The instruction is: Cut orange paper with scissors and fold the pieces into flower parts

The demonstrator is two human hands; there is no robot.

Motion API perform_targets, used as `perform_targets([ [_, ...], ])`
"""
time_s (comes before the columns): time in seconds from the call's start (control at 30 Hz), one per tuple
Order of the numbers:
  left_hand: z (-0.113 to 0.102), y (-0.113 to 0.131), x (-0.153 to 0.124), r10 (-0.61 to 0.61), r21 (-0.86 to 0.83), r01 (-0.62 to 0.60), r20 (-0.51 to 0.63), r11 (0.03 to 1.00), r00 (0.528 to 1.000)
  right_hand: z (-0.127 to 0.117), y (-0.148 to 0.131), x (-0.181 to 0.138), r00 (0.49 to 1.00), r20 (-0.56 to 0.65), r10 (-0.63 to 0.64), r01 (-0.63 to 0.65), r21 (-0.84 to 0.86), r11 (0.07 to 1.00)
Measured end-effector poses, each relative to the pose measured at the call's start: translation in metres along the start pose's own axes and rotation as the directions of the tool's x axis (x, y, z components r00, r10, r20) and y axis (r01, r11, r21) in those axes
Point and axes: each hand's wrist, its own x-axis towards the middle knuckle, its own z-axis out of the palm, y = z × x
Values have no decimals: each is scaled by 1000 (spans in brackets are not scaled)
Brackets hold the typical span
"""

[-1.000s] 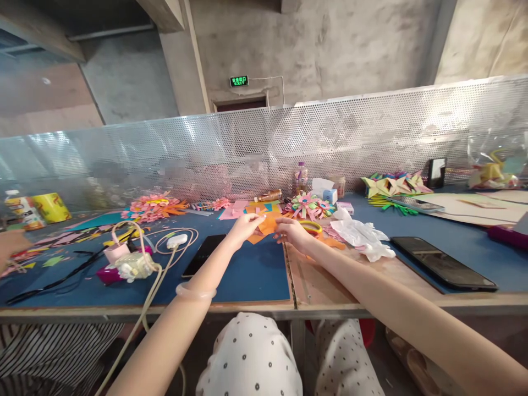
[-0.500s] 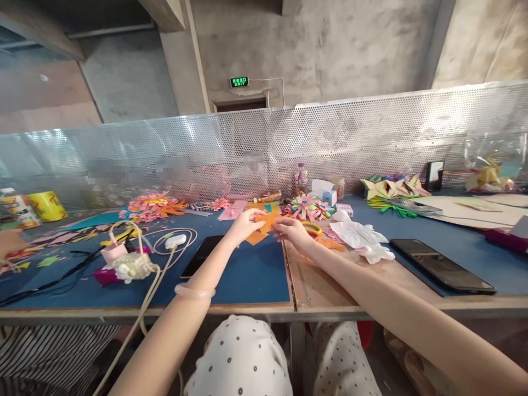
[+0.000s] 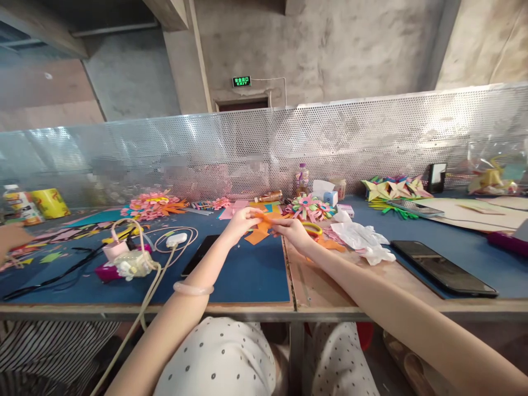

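Between my two hands is a small piece of orange paper, held above the blue table mat. My left hand pinches its left side, and my right hand closes on its right side; the fingertips are partly hidden. Just below lies another orange paper piece on the mat. Scissors with yellow handles rest right beside my right hand, near more orange scraps. Behind my hands are pink paper sheets and a paper flower bunch.
A black phone and crumpled white tissue lie to the right. Left are another dark phone, a charger with cables and pink paper flowers. A perforated metal panel stands behind. Another person's hand shows far left.
My hands have drawn slightly closer together, and the orange paper between them now looks narrower and more edge-on. The other person's hand has come further into view at the left.
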Motion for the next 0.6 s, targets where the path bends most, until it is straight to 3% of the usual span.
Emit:
perform_targets([
  [0.17, -2, -2, 1, -15, -41, 15, 0, 999, 1000, 1, -4, -2, 1000, -5, -4, 4, -41, 999],
  [0.6, -1, 0, 0, 22, -66, -19, 51, 998, 998, 6, -9, -3, 997, -76, 29, -25, 50, 998],
])
